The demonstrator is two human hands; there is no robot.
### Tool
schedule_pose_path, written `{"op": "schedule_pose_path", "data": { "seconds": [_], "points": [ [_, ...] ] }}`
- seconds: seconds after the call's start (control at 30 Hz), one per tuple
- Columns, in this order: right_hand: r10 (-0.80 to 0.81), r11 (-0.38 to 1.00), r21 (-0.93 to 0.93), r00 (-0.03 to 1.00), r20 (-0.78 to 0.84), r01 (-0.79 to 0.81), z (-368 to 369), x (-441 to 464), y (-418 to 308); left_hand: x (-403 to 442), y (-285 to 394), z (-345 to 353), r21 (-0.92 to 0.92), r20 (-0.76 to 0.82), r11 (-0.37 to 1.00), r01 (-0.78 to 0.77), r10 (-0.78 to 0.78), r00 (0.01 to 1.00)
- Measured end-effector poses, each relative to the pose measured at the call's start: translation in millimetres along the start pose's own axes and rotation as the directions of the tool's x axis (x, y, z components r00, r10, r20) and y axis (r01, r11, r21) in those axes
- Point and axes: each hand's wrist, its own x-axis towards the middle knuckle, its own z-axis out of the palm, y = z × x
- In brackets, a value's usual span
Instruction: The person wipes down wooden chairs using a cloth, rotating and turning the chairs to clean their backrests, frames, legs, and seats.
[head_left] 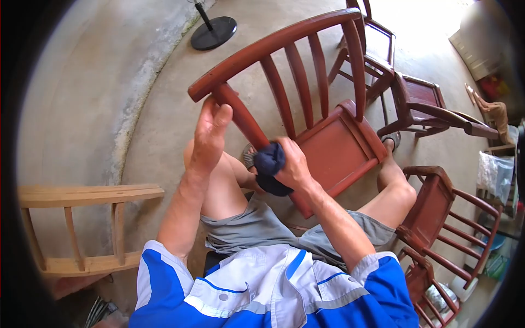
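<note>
A reddish-brown wooden chair (333,156) stands tilted between my knees, its slatted back leaning toward my left side. My left hand (210,134) is at the top of the near back post, just under the top rail. Its thumb is on the near side, and its fingers go behind the post, partly hidden. Lower on that same post, my right hand (292,164) presses a dark navy cloth (269,158) around the wood. Part of the cloth hangs below the hand, and the fingertips are slightly blurred.
Other dark red chairs stand at the upper right (418,101) and lower right (437,210). An unpainted wooden chair frame (90,194) is at the left. A black round stand base (214,33) rests on the concrete floor. Plastic bags (495,175) lie along the right side.
</note>
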Motion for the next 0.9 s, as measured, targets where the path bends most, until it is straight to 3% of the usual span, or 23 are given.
{"op": "schedule_pose_path", "data": {
  "seconds": [0.13,0.27,0.33,0.37,0.5,0.6,0.73,0.9],
  "points": [
    [0.004,0.975,0.220,1.000,-0.021,0.001,-18,87,-57,8,5,-16,-0.159,0.012,0.983,0.092,-0.091,0.996],
    [0.037,0.919,0.383,0.988,0.153,-0.093,-32,159,-92,12,24,-37,-0.267,0.072,0.941,0.208,-0.196,0.978],
    [-0.121,0.775,0.632,0.974,0.193,-0.029,-29,170,-84,14,43,-42,-0.252,0.092,0.930,0.268,-0.252,0.963],
    [0.013,0.685,0.696,0.959,0.285,-0.216,-23,168,-78,20,51,-40,-0.281,0.001,0.925,0.256,-0.267,0.964],
    [-0.014,0.639,0.732,0.948,0.317,-0.235,-23,162,-74,63,65,-49,0.186,0.099,0.974,0.129,-0.149,0.984],
    [0.100,0.688,0.682,0.964,0.248,-0.247,-10,157,-66,79,67,-32,0.515,0.208,0.857,-0.006,-0.118,0.971],
    [0.113,0.777,0.605,0.984,0.140,-0.176,4,157,-57,78,62,-32,0.464,0.202,0.885,-0.040,-0.061,0.978],
    [0.176,0.865,0.445,0.972,0.159,-0.229,4,162,-60,77,68,-30,0.492,0.188,0.870,-0.017,-0.087,0.978]
  ]
}}
